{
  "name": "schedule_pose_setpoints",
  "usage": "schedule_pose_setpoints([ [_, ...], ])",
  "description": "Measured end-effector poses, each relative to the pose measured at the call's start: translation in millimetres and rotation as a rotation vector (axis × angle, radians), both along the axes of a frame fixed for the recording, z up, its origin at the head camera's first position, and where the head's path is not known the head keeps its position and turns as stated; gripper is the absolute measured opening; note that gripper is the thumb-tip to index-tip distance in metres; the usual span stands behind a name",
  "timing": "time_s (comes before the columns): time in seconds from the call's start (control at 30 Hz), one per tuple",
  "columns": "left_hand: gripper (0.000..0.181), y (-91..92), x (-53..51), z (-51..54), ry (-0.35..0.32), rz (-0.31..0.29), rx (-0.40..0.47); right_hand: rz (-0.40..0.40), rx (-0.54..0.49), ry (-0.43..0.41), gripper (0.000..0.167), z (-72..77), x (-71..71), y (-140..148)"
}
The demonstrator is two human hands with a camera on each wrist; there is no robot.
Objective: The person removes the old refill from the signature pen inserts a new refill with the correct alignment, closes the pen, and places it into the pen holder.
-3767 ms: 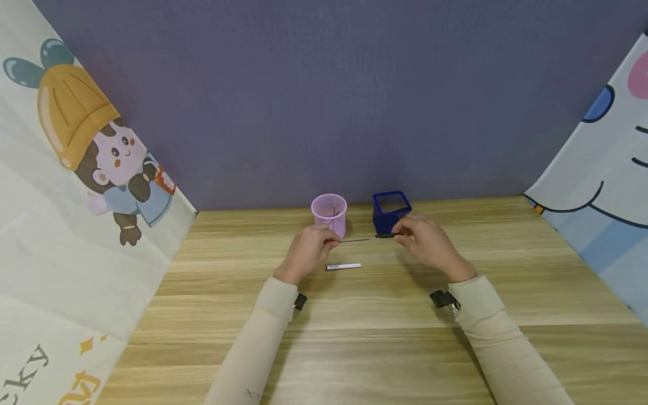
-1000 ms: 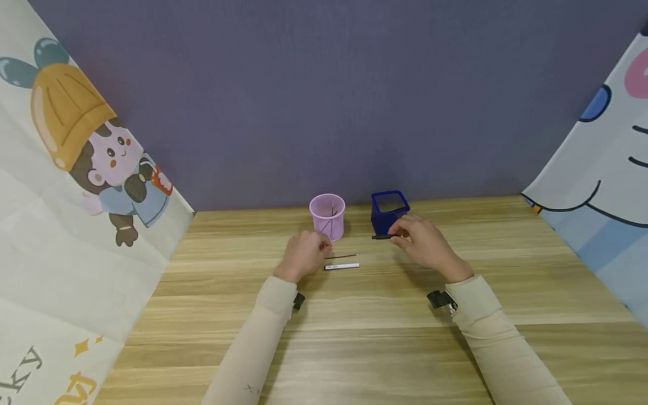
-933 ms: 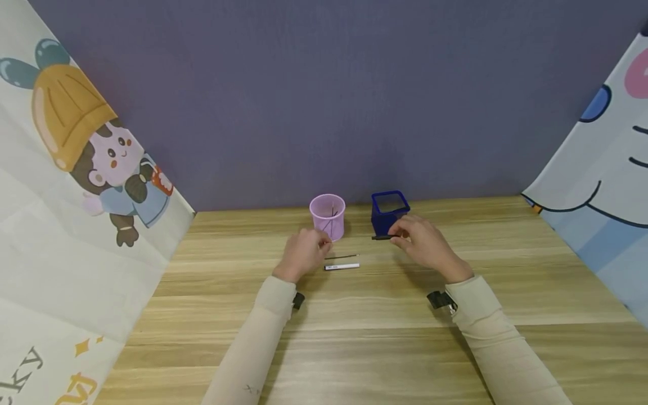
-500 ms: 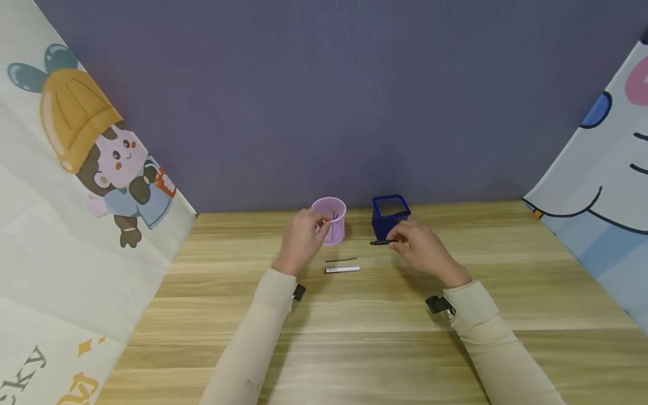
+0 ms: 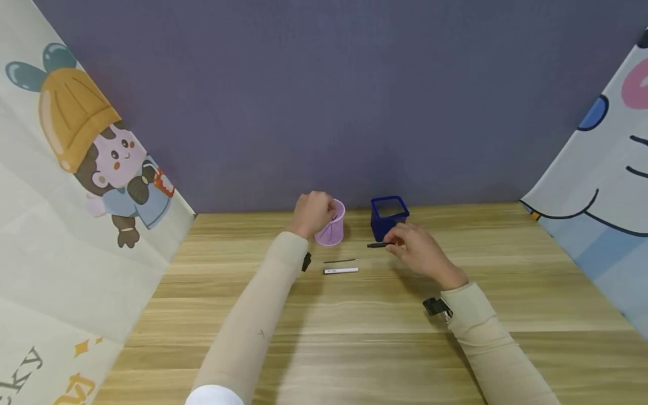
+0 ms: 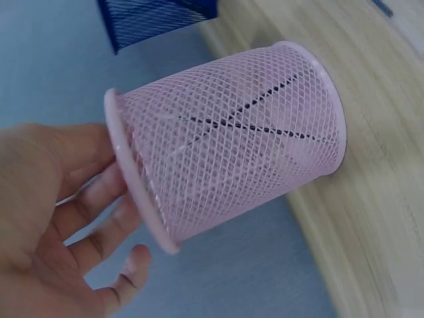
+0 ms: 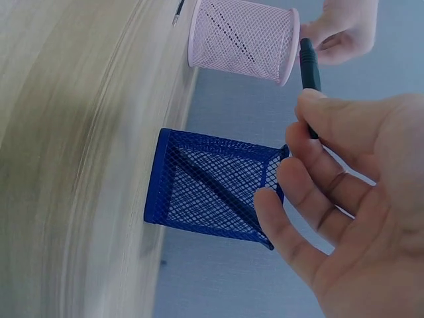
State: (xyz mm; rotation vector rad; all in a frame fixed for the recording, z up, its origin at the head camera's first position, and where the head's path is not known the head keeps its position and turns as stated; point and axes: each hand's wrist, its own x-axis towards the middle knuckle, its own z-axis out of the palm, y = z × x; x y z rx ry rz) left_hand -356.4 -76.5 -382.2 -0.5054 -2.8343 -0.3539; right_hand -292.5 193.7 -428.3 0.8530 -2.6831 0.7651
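Note:
My left hand is at the mouth of the pink mesh pen holder, its fingers at or inside the rim; the thumb tip is hidden in the left wrist view. Through the mesh, two thin dark refills lie crossed. Whether the fingers touch one is unclear. My right hand pinches a slim black pen barrel between thumb and index finger, in front of the blue mesh pen holder. On the table between the hands lie a thin dark refill and, nearer, a white pen.
A long dark stick-like thing leans inside the blue holder. Both holders stand at the back of the wooden table, close to a dark grey-blue panel. Printed cartoon sheets flank the table on the left and right.
The left hand held a thin refill near the barrel, laid it down beside the white pen and let go. It has since moved up to the pink holder. My right hand still pinches the barrel.

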Motion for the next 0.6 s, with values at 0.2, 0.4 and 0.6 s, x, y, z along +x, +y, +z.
schedule_pose_setpoints([
  [0.2, 0.012, 13.4, -12.0, -2.1, -0.103, 0.050, -0.088, 0.007, 0.007, -0.001, 0.009, 0.3, 1.0, 0],
  [0.4, 0.024, 18.7, -25.5, -9.3, -0.119, 0.098, -0.149, 0.007, 0.004, -0.019, 0.009, -2.7, 0.8, -1],
  [0.6, 0.022, 18.9, -32.9, -12.2, -0.113, 0.123, -0.141, 0.007, 0.004, -0.012, 0.008, -4.4, -0.6, -2],
])
